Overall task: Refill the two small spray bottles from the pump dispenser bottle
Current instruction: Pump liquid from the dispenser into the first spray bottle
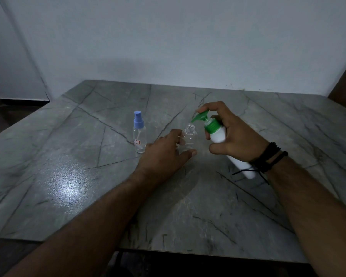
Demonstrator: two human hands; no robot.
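Fingers of the left hand [164, 154] are curling around an uncapped clear spray bottle [188, 139] standing on the grey marble table [68, 176]. Right hand [234, 134] is gripping the tilted white pump dispenser bottle [220, 134], index finger lying on its green pump head [201, 116], whose spout is hanging over the open neck. Another spray bottle [139, 132], blue-capped, is standing just left.

My white pump dispenser bottle [218, 135] with its green pump head is tilted, nozzle right over the open neck of the uncapped clear spray bottle [188, 139], which stands upright on the bench. Just beside it, the second clear spray bottle [139, 134] stands upright, blue sprayer on.
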